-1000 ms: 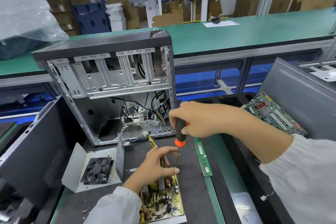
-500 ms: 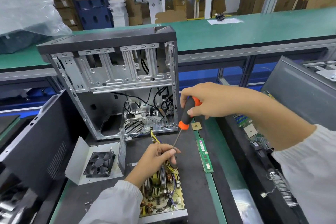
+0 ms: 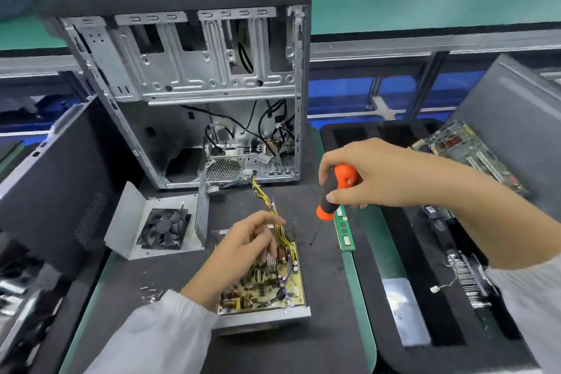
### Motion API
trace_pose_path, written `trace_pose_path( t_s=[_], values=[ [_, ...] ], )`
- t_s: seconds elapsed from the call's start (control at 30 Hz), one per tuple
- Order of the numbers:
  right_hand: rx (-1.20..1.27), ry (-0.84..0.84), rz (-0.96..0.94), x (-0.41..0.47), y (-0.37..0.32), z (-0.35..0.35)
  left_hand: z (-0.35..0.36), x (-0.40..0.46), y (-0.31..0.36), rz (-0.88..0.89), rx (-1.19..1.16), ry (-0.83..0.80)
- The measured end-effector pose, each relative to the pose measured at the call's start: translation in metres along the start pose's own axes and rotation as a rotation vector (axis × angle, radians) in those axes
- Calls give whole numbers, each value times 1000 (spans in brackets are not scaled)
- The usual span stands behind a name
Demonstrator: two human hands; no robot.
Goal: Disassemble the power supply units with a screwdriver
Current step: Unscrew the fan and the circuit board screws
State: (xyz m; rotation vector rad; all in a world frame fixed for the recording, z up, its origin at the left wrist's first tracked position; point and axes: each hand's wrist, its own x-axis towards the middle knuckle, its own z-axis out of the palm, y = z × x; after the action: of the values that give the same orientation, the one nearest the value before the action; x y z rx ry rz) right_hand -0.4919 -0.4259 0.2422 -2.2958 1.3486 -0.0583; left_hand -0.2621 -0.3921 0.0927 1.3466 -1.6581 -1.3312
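Observation:
The opened power supply unit (image 3: 264, 279) lies on the dark mat, its yellow circuit board bare in a metal base. Yellow wires (image 3: 261, 191) run from it into the computer case (image 3: 212, 85) behind. My left hand (image 3: 249, 243) rests on the board's far end, fingers loosely bent over the heat sink and wires. My right hand (image 3: 379, 173) grips the black and orange screwdriver (image 3: 334, 191) by the handle. The screwdriver's tip hangs above the mat just right of the unit, touching nothing.
The unit's metal cover with its fan (image 3: 164, 228) lies open to the left. A few loose screws (image 3: 148, 291) sit near my left sleeve. A RAM stick (image 3: 344, 231) lies by the mat's right edge. A black tray holds a motherboard (image 3: 464, 149). Grey side panels (image 3: 54, 176) stand at both sides.
My right hand has carried the screwdriver right, off the board and away from my left fingers. My left hand has stayed on the board. The camera has tilted down.

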Motion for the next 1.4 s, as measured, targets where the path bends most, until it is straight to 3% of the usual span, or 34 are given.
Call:
trace_pose_path(
  t_s=[0.27,0.53,1.4],
  values=[
    [181,32,-53,-32,-6,59,18,-14,-23,-236,181,-114],
    [186,31,-7,-42,-8,78,25,-19,-37,-95,243,-99],
    [110,75,4,-45,-17,85,25,-17,-41,-163,398,-138]
  ],
)
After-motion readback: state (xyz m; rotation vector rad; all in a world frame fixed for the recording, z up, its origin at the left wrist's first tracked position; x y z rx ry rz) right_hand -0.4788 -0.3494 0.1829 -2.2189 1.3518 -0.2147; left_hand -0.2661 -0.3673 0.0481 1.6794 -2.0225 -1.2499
